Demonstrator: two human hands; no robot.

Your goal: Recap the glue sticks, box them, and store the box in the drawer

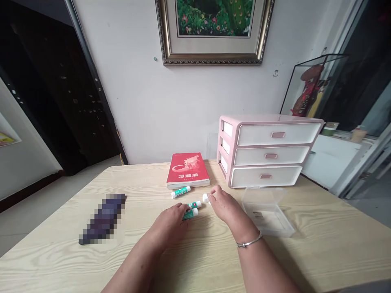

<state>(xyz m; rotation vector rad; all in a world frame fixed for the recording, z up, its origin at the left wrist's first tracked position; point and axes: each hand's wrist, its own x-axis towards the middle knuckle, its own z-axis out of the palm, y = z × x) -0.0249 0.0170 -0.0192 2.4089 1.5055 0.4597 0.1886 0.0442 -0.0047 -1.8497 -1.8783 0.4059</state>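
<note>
Two green-and-white glue sticks lie side by side under the fingers of my left hand (174,217): the upper glue stick (194,204) and the lower glue stick (190,214). My left fingers are closed over their left ends, which are hidden. A third glue stick (181,192) rests apart, just in front of the book. My right hand (222,202) pinches a small white cylindrical piece (205,198) between thumb and fingers; whether more of it lies behind the hand I cannot tell. To the right of that hand is a clear plastic box (282,219) with its lid raised.
A thick red book (188,169) lies near the table's back edge. Behind the clear box stands a pink-and-white drawer unit (270,156). A dark blurred object (104,219) lies on the left of the wooden table (55,266). A framed picture (214,59) hangs above.
</note>
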